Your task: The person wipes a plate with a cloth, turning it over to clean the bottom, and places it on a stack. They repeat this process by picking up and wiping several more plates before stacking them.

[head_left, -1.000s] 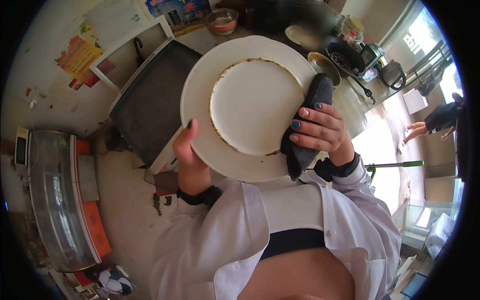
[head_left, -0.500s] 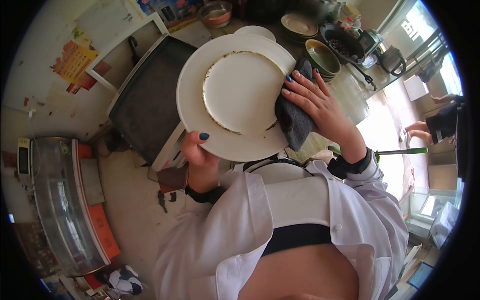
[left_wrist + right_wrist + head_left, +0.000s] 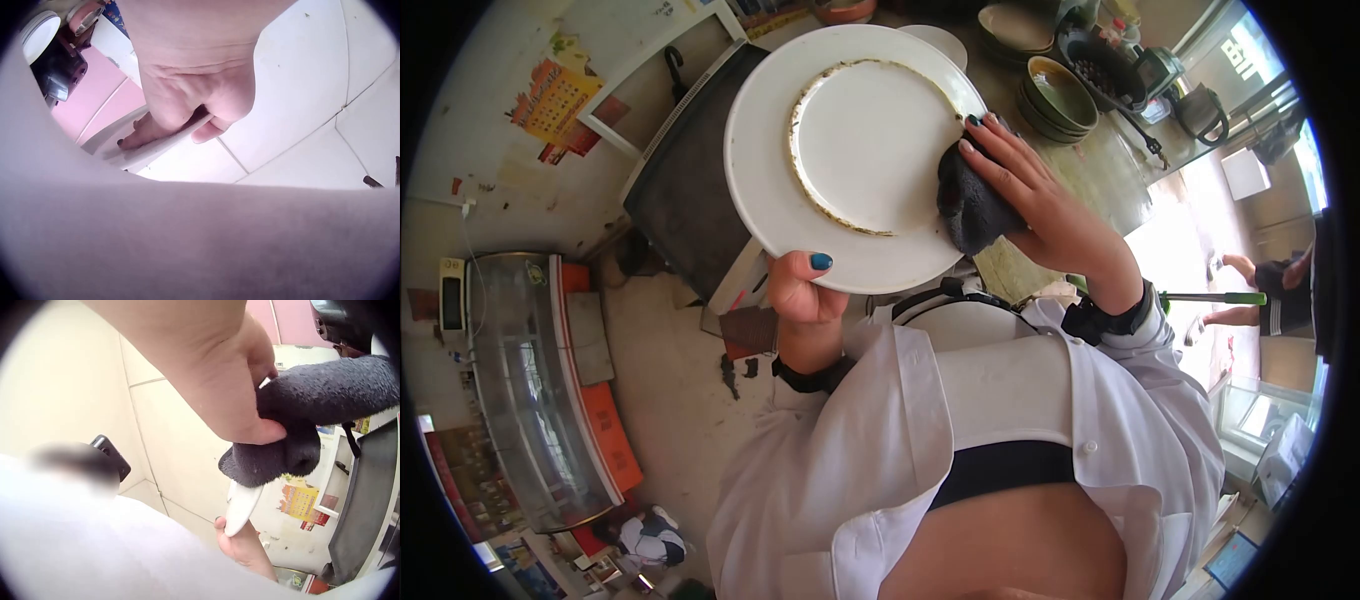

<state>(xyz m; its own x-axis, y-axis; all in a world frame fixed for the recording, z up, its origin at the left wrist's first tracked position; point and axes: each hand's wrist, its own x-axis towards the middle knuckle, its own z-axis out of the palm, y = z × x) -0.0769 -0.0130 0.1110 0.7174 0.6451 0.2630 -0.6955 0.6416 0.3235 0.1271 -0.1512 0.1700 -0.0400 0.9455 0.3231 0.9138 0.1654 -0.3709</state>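
Note:
A white plate [image 3: 870, 150], its face tilted toward the head camera, has a brown, grimy ring line on it. At its lower left edge my left hand [image 3: 805, 295] grips the rim, thumb on the near face; the left wrist view shows the fingers [image 3: 140, 132] behind the plate. My right hand [image 3: 1055, 205] holds a dark grey fuzzy cloth [image 3: 975, 205] against the right side of the plate, fingers stretched over it toward the rim. In the right wrist view the thumb lies on the folded cloth [image 3: 331, 390].
Behind the plate, a counter [image 3: 1115, 175] bears stacked green bowls [image 3: 1062, 95], a black pan [image 3: 1090, 65] and a kettle [image 3: 1203, 115]. A second white plate [image 3: 940, 42] peeks out there. To the left stand a dark flat-topped appliance [image 3: 690, 175] and a glass display case [image 3: 540, 390]. Another person's legs [image 3: 1240, 290] show at right.
The plate has shifted left and up in the head view. My right fingers have straightened over the cloth, which has slid along the plate's right side. My left thumb now lies on the plate's face.

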